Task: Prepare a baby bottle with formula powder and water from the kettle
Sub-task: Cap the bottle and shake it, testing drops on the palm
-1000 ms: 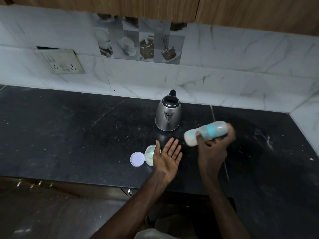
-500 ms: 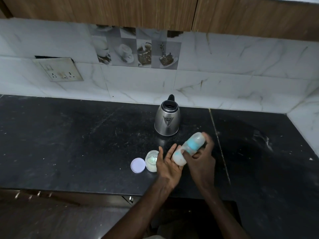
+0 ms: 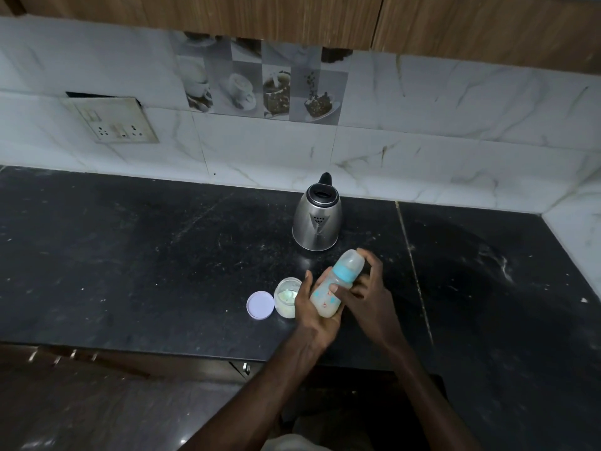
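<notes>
A baby bottle (image 3: 328, 296) with a blue collar, a clear cap and milky liquid inside is tilted, cap pointing up and to the right. My left hand (image 3: 312, 315) cradles its base from below, fingers behind it. My right hand (image 3: 366, 292) grips its neck and upper body. Just left of my hands stands an open small jar of pale formula powder (image 3: 287, 297), with its round white lid (image 3: 260, 305) flat beside it. A steel kettle (image 3: 318, 219) with a black lid stands behind the bottle on the black counter (image 3: 146, 262).
A marble-tiled wall with a socket plate (image 3: 112, 122) runs behind the counter and turns forward at the right (image 3: 575, 236). Wooden cupboards (image 3: 227, 14) hang above. The counter's front edge (image 3: 130, 348) lies below the jar, with drawers under it.
My right hand brought the bottle down and left from a raised, nearly level position. My open left palm met its base and now holds it. The camera view dipped slightly.
</notes>
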The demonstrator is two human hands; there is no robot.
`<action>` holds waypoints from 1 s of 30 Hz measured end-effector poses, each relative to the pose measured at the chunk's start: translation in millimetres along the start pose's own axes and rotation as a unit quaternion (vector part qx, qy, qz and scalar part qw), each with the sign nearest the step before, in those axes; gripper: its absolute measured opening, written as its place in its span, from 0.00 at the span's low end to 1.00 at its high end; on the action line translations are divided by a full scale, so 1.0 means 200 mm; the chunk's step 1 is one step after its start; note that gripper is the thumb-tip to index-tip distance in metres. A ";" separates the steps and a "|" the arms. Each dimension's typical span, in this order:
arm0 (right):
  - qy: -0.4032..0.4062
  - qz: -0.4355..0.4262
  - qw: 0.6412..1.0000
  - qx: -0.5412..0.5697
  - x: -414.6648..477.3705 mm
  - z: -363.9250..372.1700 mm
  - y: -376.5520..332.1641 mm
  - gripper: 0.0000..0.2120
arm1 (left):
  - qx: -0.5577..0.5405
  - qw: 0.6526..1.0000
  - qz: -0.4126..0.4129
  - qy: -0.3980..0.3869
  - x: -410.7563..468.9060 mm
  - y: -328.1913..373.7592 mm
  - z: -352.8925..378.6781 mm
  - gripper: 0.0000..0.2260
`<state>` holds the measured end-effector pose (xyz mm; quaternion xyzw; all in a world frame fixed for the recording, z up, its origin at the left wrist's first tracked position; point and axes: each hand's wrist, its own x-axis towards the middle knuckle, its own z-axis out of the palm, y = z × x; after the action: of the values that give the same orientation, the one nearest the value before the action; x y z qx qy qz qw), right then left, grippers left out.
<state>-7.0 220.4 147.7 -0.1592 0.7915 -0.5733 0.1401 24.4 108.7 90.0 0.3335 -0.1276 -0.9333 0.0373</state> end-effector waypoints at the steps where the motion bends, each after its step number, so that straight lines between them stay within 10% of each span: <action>1: -0.008 0.001 1.000 0.012 0.01 -0.01 -0.01 0.41 | 0.005 1.000 0.001 -0.001 0.00 0.00 0.01 0.25; 9: -0.032 -0.077 0.995 -0.059 0.12 -0.14 -0.19 0.45 | 0.013 0.999 0.001 -0.030 -0.03 0.01 0.05 0.29; 14: 0.285 -0.058 0.948 0.129 0.13 -0.10 -0.27 0.41 | 0.036 0.999 0.014 -0.007 -0.01 0.03 0.04 0.29; 26: -0.036 -0.019 0.999 -0.023 0.06 -0.04 0.03 0.48 | 0.003 1.000 -0.009 -0.001 0.02 0.05 0.03 0.29; 30: 0.020 -0.038 0.999 -0.007 0.13 -0.14 -0.06 0.45 | 0.039 0.999 -0.005 -0.021 0.02 0.02 0.05 0.31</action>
<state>-40.8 231.3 166.5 -0.1789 0.7917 -0.5754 0.1010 14.5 105.8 96.7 0.3155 -0.1625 -0.9348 0.0169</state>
